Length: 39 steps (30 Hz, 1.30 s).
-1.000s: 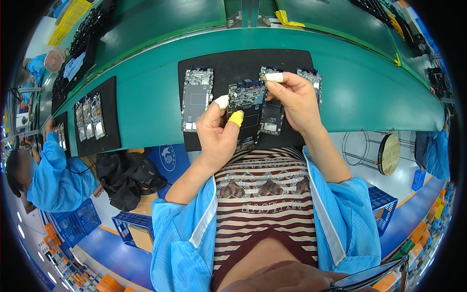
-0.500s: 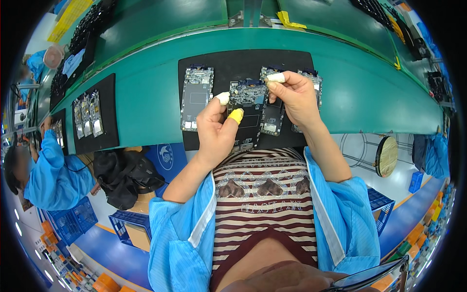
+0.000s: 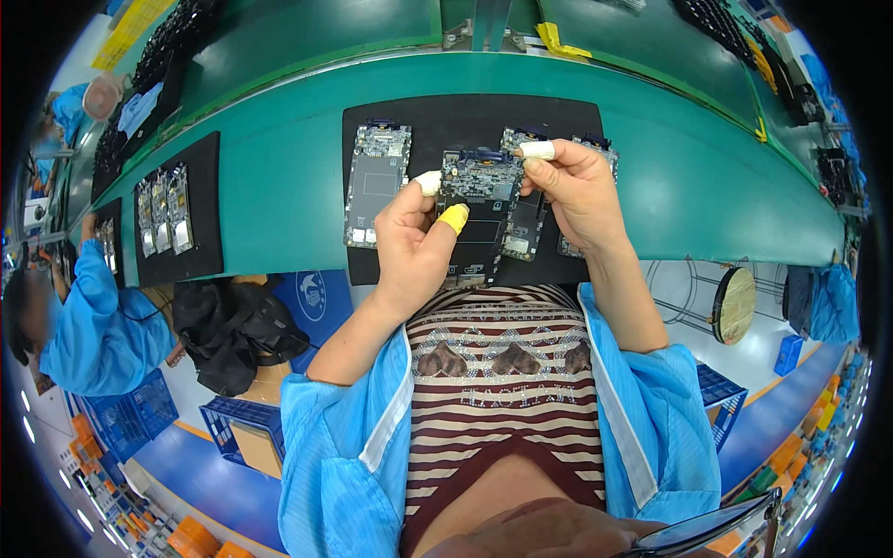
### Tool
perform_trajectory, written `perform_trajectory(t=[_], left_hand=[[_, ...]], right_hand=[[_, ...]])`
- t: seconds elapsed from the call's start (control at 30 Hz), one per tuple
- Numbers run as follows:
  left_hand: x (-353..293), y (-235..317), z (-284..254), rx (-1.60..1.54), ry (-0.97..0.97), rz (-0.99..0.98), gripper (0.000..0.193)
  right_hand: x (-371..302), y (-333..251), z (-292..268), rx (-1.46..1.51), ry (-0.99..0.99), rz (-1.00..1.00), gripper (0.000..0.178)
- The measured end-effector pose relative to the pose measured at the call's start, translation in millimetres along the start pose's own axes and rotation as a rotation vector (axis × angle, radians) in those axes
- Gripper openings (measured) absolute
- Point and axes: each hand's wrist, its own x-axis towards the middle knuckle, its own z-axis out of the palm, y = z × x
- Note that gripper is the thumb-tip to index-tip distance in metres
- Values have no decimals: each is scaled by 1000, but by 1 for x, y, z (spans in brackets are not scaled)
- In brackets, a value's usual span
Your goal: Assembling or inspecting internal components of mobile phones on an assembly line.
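My left hand [image 3: 414, 246] grips the left edge of a long dark circuit board [image 3: 480, 219], its yellow-capped thumb across the face and a white-covered finger at the side. This board is raised over a black mat [image 3: 446, 112], its component-filled end pointing away from me. At its far right corner my right hand [image 3: 584, 193] is closed in a pinch, a white cover on the index finger. Whatever is between those fingertips is too small to make out. One grey circuit board [image 3: 376, 186] lies left on the mat; another board [image 3: 526, 223] lies partly hidden to the right.
A second black mat [image 3: 203, 209] on the green bench [image 3: 288, 177] bears several boards [image 3: 163, 212]. Beyond the bench runs a green conveyor [image 3: 326, 37]. A co-worker in a blue coat [image 3: 102, 325] sits at left. A round stool [image 3: 735, 305] stands at right.
My right hand has shifted slightly to the right, still pinched near the board's corner. The held board has tilted a little, while my left hand keeps its grip.
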Motion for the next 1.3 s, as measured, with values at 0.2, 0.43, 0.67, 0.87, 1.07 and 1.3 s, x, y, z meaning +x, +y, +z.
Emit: perform_trajectory(t=[0.2, 0.43, 0.67, 0.87, 1.07, 1.3], left_hand=[[-2, 5, 3, -12, 12, 12, 25], [-3, 4, 3, -4, 21, 42, 25], [-4, -2, 6, 48, 41, 132, 25], [-6, -10, -2, 246, -54, 153, 26], [-6, -10, 3, 157, 38, 180, 22], [-7, -3, 5, 32, 27, 86, 23]], right_hand=[[-1, -4, 4, 32, 15, -15, 16], [-2, -8, 8, -23, 24, -47, 15], [-3, -1, 14, -144, 118, -181, 12], [-1, 14, 10, -163, 139, -276, 13], [2, 14, 2, -18, 33, -229, 13], [3, 9, -1, -111, -19, -238, 12]])
